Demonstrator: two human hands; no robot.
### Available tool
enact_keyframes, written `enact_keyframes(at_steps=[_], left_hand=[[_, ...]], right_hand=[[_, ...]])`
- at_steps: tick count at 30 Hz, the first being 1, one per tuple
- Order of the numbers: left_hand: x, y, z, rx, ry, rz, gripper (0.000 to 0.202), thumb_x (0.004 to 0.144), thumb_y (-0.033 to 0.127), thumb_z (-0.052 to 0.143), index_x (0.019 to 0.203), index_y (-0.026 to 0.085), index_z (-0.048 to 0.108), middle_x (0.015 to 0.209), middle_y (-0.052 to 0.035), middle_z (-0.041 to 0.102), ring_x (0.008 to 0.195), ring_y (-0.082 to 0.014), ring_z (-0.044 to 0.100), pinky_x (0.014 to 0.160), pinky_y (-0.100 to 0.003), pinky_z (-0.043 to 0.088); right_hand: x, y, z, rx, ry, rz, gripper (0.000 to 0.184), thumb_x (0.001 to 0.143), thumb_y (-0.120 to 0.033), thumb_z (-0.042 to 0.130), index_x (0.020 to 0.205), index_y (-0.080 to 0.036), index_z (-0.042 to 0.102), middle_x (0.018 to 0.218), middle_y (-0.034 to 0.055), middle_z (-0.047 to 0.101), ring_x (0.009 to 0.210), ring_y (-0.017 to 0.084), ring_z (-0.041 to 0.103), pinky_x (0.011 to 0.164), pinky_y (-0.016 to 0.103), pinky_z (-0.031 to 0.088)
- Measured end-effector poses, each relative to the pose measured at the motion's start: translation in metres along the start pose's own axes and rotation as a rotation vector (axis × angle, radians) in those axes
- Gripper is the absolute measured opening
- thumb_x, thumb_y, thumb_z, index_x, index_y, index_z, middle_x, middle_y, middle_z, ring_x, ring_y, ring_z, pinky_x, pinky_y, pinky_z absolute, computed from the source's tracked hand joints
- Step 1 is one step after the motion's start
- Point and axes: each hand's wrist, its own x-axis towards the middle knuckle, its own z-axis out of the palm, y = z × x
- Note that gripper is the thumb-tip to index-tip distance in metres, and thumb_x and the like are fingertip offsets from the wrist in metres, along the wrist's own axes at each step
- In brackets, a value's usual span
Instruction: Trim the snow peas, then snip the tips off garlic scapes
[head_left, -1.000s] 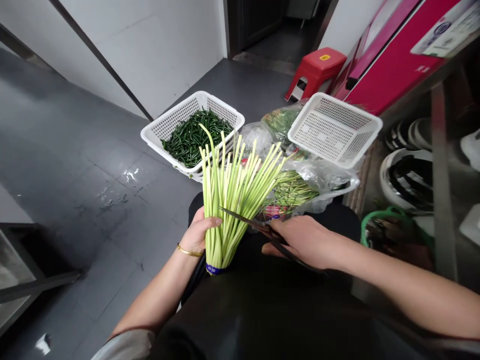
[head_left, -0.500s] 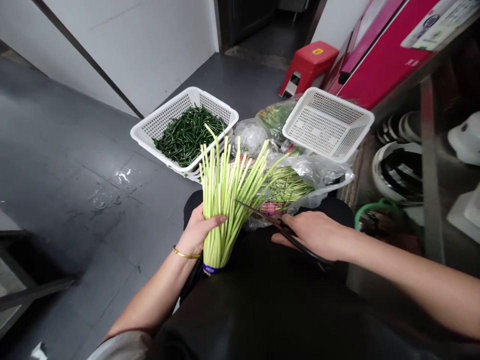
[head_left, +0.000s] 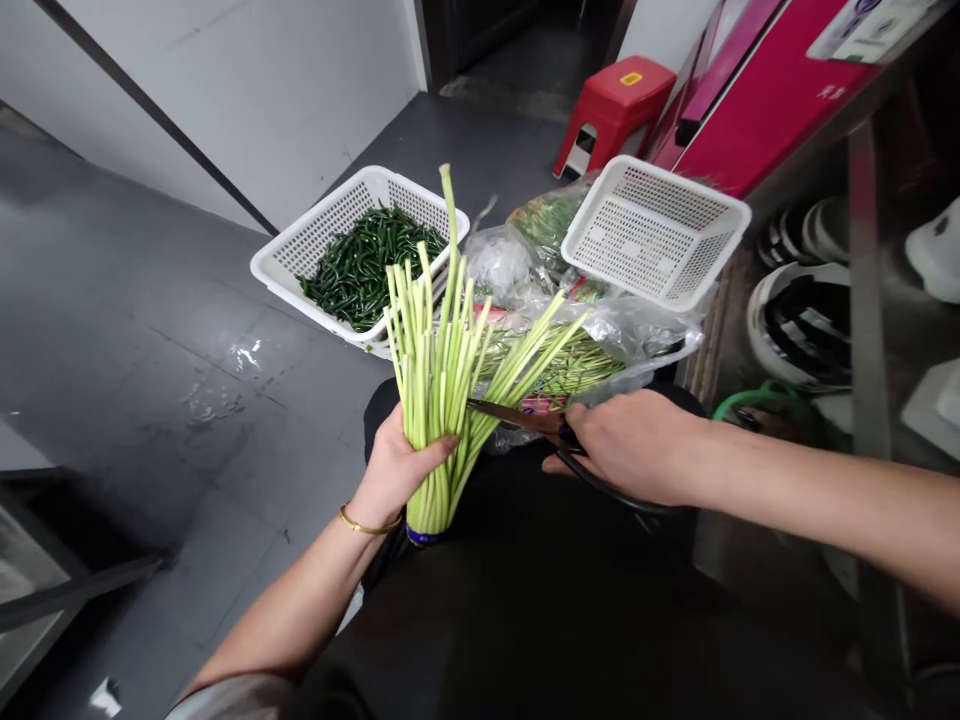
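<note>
My left hand (head_left: pixel 405 465) is wrapped round a bunch of garlic scapes (head_left: pixel 435 400), long pale-green stems held upright above my lap, with the thumb across the front. Blue-purple tape (head_left: pixel 424 537) binds the lower end, while the tops fan out and one stem sticks up well above the others. From the right, my right hand (head_left: pixel 637 445) grips black-handled scissors (head_left: pixel 517 415). The blades reach in among the stems just above my left thumb and look nearly closed; whether a stem lies between them is hidden.
Beyond the bunch stands a white basket (head_left: pixel 289 262) of green chillies (head_left: pixel 371 265). To its right, plastic bags (head_left: pixel 637 335) hold more thin green stems, with another white basket (head_left: pixel 652 235) resting on them. A red stool (head_left: pixel 619 105) stands behind; white buckets (head_left: pixel 795 330) sit at right.
The scissor blades have come closer together among the stems. Several stems now lean further right, and one rises higher out of the bunch. The view has shifted slightly.
</note>
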Motion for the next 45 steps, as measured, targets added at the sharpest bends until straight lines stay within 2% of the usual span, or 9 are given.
enact_keyframes(at_steps=[4,10,18,26,30,33,35,39,45], left_hand=[[0.007,-0.010,-0.001,-0.232,0.002,-0.126,0.041,0.059,0.019,0.078,0.097,0.014,0.063,0.093,-0.0061,0.069,0.079,-0.0209,0.065,0.075,-0.034,0.053],[0.015,-0.020,-0.006,-0.418,0.052,-0.252,0.039,0.060,0.018,0.077,0.096,0.013,0.063,0.091,-0.0079,0.071,0.074,-0.0219,0.067,0.070,-0.036,0.054],[0.017,-0.009,0.005,-0.318,-0.069,-0.230,0.045,0.060,0.018,0.079,0.102,0.014,0.063,0.098,-0.0078,0.069,0.078,-0.0196,0.065,0.074,-0.034,0.054],[0.012,0.002,0.009,-0.179,-0.079,-0.136,0.042,0.059,0.018,0.080,0.098,0.016,0.064,0.092,-0.0040,0.069,0.079,-0.0184,0.064,0.073,-0.031,0.053],[0.011,0.001,0.006,-0.204,-0.074,-0.174,0.044,0.061,0.019,0.079,0.101,0.016,0.063,0.095,-0.0059,0.069,0.080,-0.0200,0.065,0.073,-0.033,0.054],[0.011,-0.001,0.004,-0.222,-0.045,-0.200,0.040,0.061,0.019,0.079,0.098,0.015,0.063,0.097,-0.0071,0.070,0.082,-0.0211,0.066,0.074,-0.034,0.054],[0.011,-0.002,0.004,-0.243,-0.037,-0.212,0.041,0.060,0.019,0.080,0.097,0.015,0.064,0.098,-0.0075,0.070,0.083,-0.0216,0.067,0.076,-0.034,0.054],[0.011,0.000,0.005,-0.313,-0.065,-0.233,0.043,0.058,0.018,0.081,0.098,0.014,0.064,0.098,-0.0089,0.071,0.082,-0.0232,0.068,0.078,-0.038,0.055],[0.006,-0.002,0.002,-0.343,0.025,-0.252,0.044,0.057,0.017,0.081,0.098,0.013,0.064,0.100,-0.0099,0.071,0.083,-0.0236,0.067,0.079,-0.038,0.054]], right_hand=[[0.004,0.009,0.006,0.009,0.019,-0.027,0.058,0.088,-0.062,0.036,0.099,-0.010,0.061,0.070,0.0157,0.069,0.073,0.030,0.069,0.061,0.034,0.048],[-0.001,0.018,0.037,0.160,0.013,-0.072,0.055,0.088,-0.065,0.034,0.093,-0.017,0.059,0.070,0.0093,0.068,0.068,0.027,0.068,0.053,0.029,0.041],[-0.005,0.016,0.047,0.163,0.075,-0.064,0.053,0.089,-0.064,0.032,0.094,-0.017,0.056,0.068,0.0083,0.068,0.065,0.027,0.068,0.052,0.028,0.037],[0.000,0.009,0.043,0.174,0.124,-0.068,0.060,0.086,-0.068,0.032,0.094,-0.015,0.059,0.065,0.0098,0.066,0.064,0.027,0.067,0.054,0.030,0.039],[-0.006,0.019,0.057,0.415,0.210,-0.037,0.049,0.086,-0.062,0.039,0.089,-0.017,0.058,0.064,0.0065,0.065,0.059,0.023,0.064,0.051,0.027,0.038],[-0.013,0.025,0.070,0.766,0.335,0.067,0.044,0.093,-0.052,0.027,0.090,-0.018,0.055,0.058,0.0013,0.060,0.052,0.016,0.059,0.049,0.024,0.038],[-0.016,0.021,0.071,0.870,0.361,0.040,0.043,0.093,-0.049,0.025,0.088,-0.019,0.055,0.059,0.0008,0.060,0.052,0.015,0.057,0.050,0.024,0.038],[-0.006,-0.001,0.055,0.583,0.144,-0.173,0.047,0.086,-0.061,0.040,0.082,-0.018,0.057,0.069,0.0064,0.066,0.062,0.021,0.064,0.054,0.027,0.039],[0.006,-0.001,0.051,0.328,0.019,-0.094,0.057,0.090,-0.063,0.028,0.092,-0.016,0.061,0.083,0.0139,0.071,0.076,0.029,0.069,0.058,0.030,0.041]])
